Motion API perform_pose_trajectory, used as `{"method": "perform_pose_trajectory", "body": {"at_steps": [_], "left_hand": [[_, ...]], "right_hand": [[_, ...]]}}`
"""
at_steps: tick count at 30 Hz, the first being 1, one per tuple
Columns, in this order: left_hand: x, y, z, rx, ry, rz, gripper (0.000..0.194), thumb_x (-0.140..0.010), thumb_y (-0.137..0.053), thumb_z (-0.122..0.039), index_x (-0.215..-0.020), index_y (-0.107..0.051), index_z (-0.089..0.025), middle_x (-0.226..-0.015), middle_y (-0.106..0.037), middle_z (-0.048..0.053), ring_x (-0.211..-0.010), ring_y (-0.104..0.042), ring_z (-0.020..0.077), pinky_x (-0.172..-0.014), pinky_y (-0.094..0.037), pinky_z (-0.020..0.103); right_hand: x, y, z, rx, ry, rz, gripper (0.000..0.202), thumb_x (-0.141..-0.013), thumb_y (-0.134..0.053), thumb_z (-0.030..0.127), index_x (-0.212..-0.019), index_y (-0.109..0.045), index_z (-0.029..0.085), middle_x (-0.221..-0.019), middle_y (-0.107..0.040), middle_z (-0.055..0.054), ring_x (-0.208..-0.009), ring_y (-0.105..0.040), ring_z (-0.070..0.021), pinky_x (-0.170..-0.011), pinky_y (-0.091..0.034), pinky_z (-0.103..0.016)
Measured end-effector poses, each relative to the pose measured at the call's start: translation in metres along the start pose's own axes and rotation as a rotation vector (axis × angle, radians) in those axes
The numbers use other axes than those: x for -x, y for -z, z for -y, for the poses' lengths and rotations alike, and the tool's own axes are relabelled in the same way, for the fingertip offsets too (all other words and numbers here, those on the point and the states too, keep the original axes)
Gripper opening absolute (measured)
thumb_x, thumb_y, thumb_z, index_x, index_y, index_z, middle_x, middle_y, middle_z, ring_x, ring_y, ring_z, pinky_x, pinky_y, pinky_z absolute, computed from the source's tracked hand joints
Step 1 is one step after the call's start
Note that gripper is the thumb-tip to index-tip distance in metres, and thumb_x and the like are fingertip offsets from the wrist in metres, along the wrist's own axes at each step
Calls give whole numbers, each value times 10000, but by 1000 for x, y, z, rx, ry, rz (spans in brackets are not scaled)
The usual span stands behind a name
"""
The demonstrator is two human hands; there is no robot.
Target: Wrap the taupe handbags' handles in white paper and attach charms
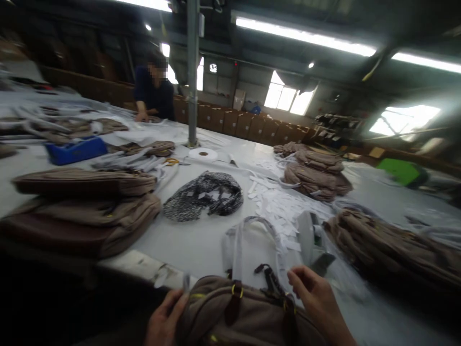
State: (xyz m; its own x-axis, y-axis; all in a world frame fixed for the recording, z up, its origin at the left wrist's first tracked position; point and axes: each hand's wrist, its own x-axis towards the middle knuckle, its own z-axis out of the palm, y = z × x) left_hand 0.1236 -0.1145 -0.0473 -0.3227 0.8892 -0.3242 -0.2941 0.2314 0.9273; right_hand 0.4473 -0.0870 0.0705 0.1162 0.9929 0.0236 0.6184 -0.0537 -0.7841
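Leftmost, we have stacked bags point(84, 183) on the table point(180, 245), then our left hand point(167, 317) with its thumb and fingers bent at the near bag's left end; we cannot tell whether they grip it. The brown bag point(259, 315) lies between our hands, low in the view at the near edge of the table, its pale-wrapped handle point(237, 252) standing up on the far side. Beyond sits crumpled black-patterned plastic point(226, 192), with white slips point(275, 206) to its right. Our right hand point(317, 298) is above the bag's right side, fingers curled towards the thumb; whether anything is pinched there is unclear. We judge this as handling the bag around its handle, which calls for a steady left side and careful right fingertips. Farther right lies another bag pile point(392, 254).
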Motion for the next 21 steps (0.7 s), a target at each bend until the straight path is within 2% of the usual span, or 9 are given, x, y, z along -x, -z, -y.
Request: {"method": "perform_pose_trajectory", "body": {"at_steps": [1,4,6,8,10,13,17,21], "left_hand": [[0,0,0,41,15,46,391,-599,-754,-465,-820,-684,-151,-703,-694,-14,-723,-634,215,-659,-517,269],[3,-2,0,68,-32,70,316,-680,-710,-426,-832,-667,-153,-743,-675,-11,-741,-607,184,-682,-493,242],[5,-3,-2,52,-74,84,288,-712,-687,-411,-837,-664,-153,-747,-661,-4,-754,-599,185,-689,-484,240],[8,-3,-3,56,-104,110,275,-729,-672,-402,-847,-662,-154,-765,-652,5,-777,-597,195,-703,-478,250],[8,-3,-3,66,-137,121,267,-737,-667,-393,-862,-662,-157,-794,-647,11,-804,-594,200,-729,-472,260],[8,-3,-1,47,-170,110,248,-764,-645,-388,-857,-663,-159,-801,-633,12,-808,-578,189,-738,-458,257],[5,-3,1,20,-184,98,238,-791,-621,-380,-872,-673,-162,-801,-615,8,-816,-560,178,-758,-435,251],[3,-3,3,-11,-197,105,246,-803,-610,-377,-910,-680,-166,-823,-609,11,-847,-559,185,-785,-418,255]], "right_hand": [[0,-14,24,-16,84,125,292,-821,-528,441,-749,-616,172,-638,-604,-4,-600,-551,-152,-564,-421,-226],[1,-62,86,-77,297,489,196,-828,-545,311,-724,-630,168,-644,-627,9,-613,-550,-128,-584,-408,-199],[0,-94,113,-95,395,659,154,-816,-553,261,-752,-653,163,-646,-635,18,-599,-537,-112,-558,-389,-181],[-4,-123,125,-57,453,753,143,-801,-563,244,-784,-677,158,-650,-647,16,-584,-529,-105,-526,-365,-172],[-10,-145,126,30,481,767,149,-785,-569,234,-776,-694,153,-632,-655,6,-569,-531,-106,-500,-340,-174],[-16,-165,119,175,509,701,170,-771,-561,227,-713,-697,143,-588,-655,-15,-540,-532,-112,-474,-305,-190],[-20,-175,111,281,499,638,216,-766,-545,243,-664,-699,131,-565,-656,-46,-527,-535,-120,-465,-282,-206],[-24,-183,108,263,378,639,235,-739,-541,247,-622,-696,114,-519,-633,-48,-516,-525,-119,-453,-282,-202]]}}
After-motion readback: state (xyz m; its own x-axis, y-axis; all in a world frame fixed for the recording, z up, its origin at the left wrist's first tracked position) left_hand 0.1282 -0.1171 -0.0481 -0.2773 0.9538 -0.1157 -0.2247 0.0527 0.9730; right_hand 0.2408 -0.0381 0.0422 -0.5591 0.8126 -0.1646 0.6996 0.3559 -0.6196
